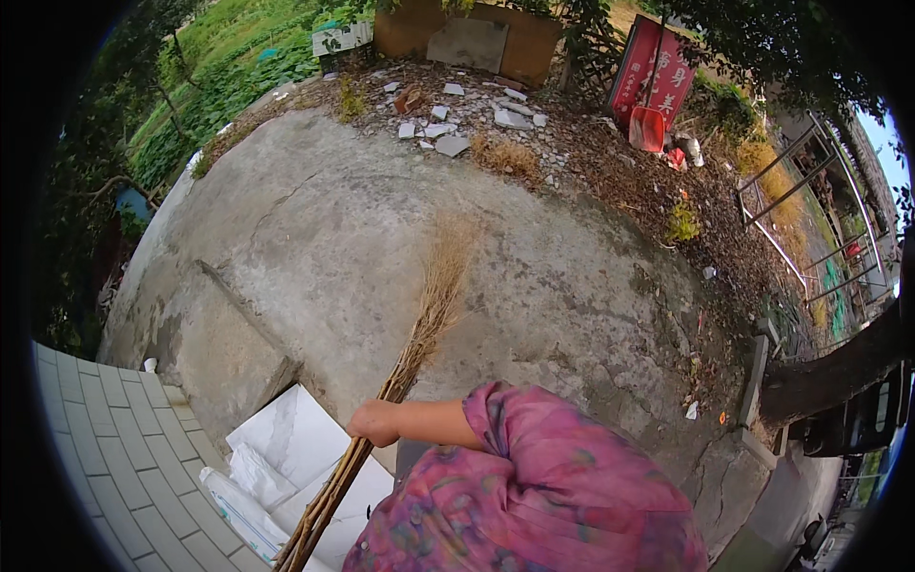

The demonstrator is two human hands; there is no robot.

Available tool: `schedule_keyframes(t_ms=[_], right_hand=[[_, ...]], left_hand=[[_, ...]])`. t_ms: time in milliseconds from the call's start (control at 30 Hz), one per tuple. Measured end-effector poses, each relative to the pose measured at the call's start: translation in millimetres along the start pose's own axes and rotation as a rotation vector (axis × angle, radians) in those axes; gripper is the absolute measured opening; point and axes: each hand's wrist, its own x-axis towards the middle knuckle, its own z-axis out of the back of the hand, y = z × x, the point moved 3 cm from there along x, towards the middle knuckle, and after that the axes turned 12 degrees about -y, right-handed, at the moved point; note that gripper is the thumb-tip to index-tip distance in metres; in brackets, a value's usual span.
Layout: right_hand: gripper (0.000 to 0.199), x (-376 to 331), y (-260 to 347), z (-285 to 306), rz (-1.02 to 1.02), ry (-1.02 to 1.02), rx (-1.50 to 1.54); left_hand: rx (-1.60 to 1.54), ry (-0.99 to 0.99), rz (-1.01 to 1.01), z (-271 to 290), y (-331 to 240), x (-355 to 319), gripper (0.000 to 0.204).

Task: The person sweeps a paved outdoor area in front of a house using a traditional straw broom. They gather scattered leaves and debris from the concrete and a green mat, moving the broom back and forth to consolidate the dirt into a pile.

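Observation:
My right hand (375, 422) is wrapped round the stick handle of a long twig broom (405, 367). Its forearm comes leftward out of a pink patterned sleeve. The broom slants from the lower edge up to the middle, where its thin tan bristles spread out over grey concrete, blurred at the tips. Below the hand, the handle passes in front of white panels (291, 419) and crumpled white plastic (259, 477). My left hand does not show, and the lower end of the handle runs out of the picture.
A low concrete slab (224, 348) and a tiled wall (124, 458) stand at left. Broken white tiles (453, 145) and dry leaves line the far edge. A red dustpan (647, 129) leans by a red signboard (658, 71). At right are a metal frame (786, 195) and tree trunk (829, 377).

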Motion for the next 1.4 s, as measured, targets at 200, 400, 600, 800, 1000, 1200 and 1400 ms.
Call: schedule_keyframes(t_ms=[200, 400, 600, 800, 1000, 1200, 1400], right_hand=[[0.02, -14, -99, 6, -0.487, 0.19, -0.098], [0.021, -139, -95, 101, -0.91, -0.407, -0.225], [0.02, -249, -11, 155, -1.074, -0.993, -0.311], [0.028, -358, -1, 96, -1.274, -1.398, -0.288], [0.049, -455, -10, 17, -1.61, -1.867, 0.334], [0.041, -517, 46, 54, -1.55, -2.299, 0.236], [0.053, -534, 58, 95, -1.79, -2.274, 0.132]], left_hand=[[-0.15, 0.604, 0.317, -181, 173, -36, 0.019], [-0.594, 0.983, 0.526, -374, 106, -77, 0.018], [-1.282, 1.167, 0.265, -468, -84, -100, 0.022], [-1.686, 1.575, 0.369, -468, -261, -207, 0.078], [-1.439, 2.459, -0.074, -441, -352, -370, 0.088], [-1.356, 2.756, -0.964, -368, -394, -527, 0.088], [-1.711, 2.762, -1.276, -275, -419, -641, 0.088]])
